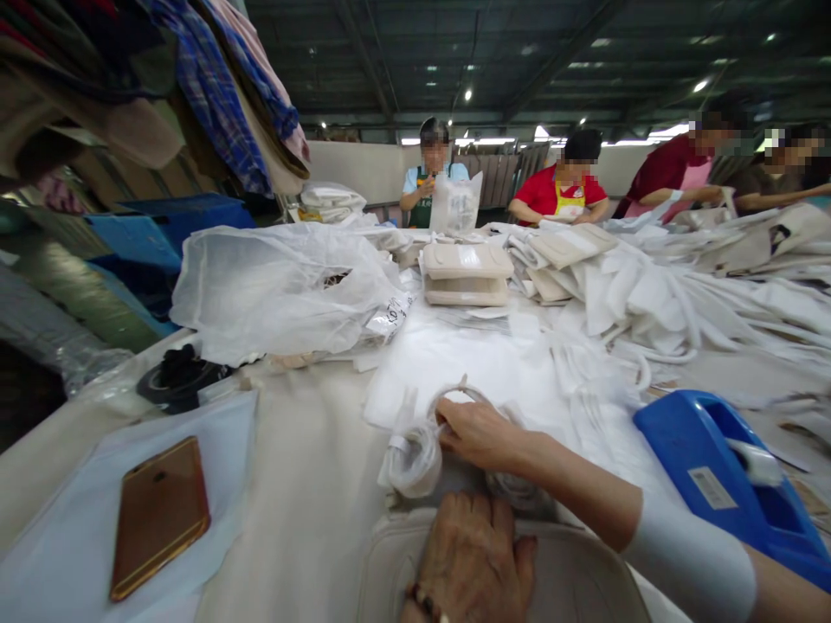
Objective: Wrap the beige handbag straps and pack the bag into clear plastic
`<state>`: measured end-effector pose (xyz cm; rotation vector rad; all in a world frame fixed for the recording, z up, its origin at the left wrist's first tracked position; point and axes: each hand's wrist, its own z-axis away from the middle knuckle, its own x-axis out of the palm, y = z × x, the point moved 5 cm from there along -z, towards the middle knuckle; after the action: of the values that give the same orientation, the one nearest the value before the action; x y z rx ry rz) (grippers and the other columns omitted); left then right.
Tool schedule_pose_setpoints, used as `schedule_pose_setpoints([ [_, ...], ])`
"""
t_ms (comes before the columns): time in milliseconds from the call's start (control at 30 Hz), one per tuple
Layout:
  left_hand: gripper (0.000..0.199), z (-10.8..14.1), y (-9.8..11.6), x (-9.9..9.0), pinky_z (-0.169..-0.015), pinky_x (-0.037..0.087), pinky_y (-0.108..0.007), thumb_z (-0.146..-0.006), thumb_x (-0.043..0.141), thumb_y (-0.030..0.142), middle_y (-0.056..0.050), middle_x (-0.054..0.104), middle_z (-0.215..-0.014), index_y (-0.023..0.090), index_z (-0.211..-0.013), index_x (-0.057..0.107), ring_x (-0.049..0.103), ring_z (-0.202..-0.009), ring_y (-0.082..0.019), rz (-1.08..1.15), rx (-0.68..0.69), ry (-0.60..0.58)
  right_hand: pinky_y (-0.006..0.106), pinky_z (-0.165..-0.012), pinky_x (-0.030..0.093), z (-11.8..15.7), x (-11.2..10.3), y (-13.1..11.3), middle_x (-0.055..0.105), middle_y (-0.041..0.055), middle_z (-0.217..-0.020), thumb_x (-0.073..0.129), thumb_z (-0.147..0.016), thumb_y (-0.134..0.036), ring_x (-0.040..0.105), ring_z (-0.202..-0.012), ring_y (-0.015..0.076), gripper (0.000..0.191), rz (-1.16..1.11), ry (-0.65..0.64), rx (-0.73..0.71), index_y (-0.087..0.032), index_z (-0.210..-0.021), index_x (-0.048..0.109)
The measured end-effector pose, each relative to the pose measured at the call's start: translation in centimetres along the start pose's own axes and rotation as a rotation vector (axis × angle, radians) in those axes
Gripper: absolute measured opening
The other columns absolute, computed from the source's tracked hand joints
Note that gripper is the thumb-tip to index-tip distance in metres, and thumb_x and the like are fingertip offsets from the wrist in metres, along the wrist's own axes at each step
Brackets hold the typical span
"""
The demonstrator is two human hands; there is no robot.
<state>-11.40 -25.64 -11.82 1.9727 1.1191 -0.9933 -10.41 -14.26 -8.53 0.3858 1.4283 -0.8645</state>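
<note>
Head view: beige panel lies under left hand.

dim hall, small overhead lights, brighter tabletop; edges stretched, faces pixelated, slight blur.

Workshop or factory floor. 4 aproned or bent-over workers along a long table heaped with white bags (plastic wrap too). Dark beamed roof, small lamps overhead, blue bins at left.

Single head-worn view, facing forward and down; hands close, co-workers well beyond.
</note>
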Motion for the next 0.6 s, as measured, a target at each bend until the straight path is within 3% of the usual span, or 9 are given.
schedule_pose_setpoints([
  [100,0.014,0.0,-0.2,-0.2,-0.05,0.043,-0.037,-0.065,0.066,0.03,-0.004,0.062,-0.063,0.019,-0.07,0.059,0.055,-0.055,-0.022,0.0,-0.04,0.031,0.024,-0.078,0.04,1.0,-0.5,-0.7,0.065,0.0045,-0.102,0.054,-0.086,-0.022,0.058,-0.093,0.0159,0.018,-0.033,-0.004,-0.158,-0.018,-0.101,0.064],
  [233,0.024,-0.1,-0.2,0.1,-0.056,0.051,-0.041,-0.066,0.066,0.031,-0.01,0.068,-0.077,0.014,-0.082,0.063,0.061,-0.066,-0.027,0.039,-0.056,-0.007,0.023,-0.077,0.04,1.4,-0.2,-1.7,0.067,0.0025,-0.089,0.053,-0.089,-0.03,0.059,-0.087,0.0148,0.021,-0.036,-0.056,-0.244,-0.019,-0.083,0.07],
  [433,0.019,0.3,-0.3,0.9,-0.056,0.053,-0.043,-0.071,0.061,0.029,-0.009,0.068,-0.078,0.015,-0.084,0.063,0.062,-0.065,-0.027,0.092,-0.056,-0.043,0.031,-0.062,0.044,-0.4,1.3,-2.0,0.071,0.0139,-0.082,0.045,-0.086,-0.017,0.065,-0.076,0.0255,0.026,0.024,-0.04,0.027,-0.011,-0.085,0.071],
  [600,0.031,0.5,-0.4,0.8,-0.062,0.052,-0.04,-0.077,0.056,0.033,-0.007,0.069,-0.094,0.017,-0.104,0.059,0.063,-0.075,-0.025,0.097,-0.037,0.015,0.033,-0.07,0.046,-0.8,1.7,-2.0,0.07,0.016,-0.091,0.042,-0.083,-0.008,0.065,-0.087,0.0283,0.027,0.06,-0.001,0.1,-0.009,-0.093,0.068],
])
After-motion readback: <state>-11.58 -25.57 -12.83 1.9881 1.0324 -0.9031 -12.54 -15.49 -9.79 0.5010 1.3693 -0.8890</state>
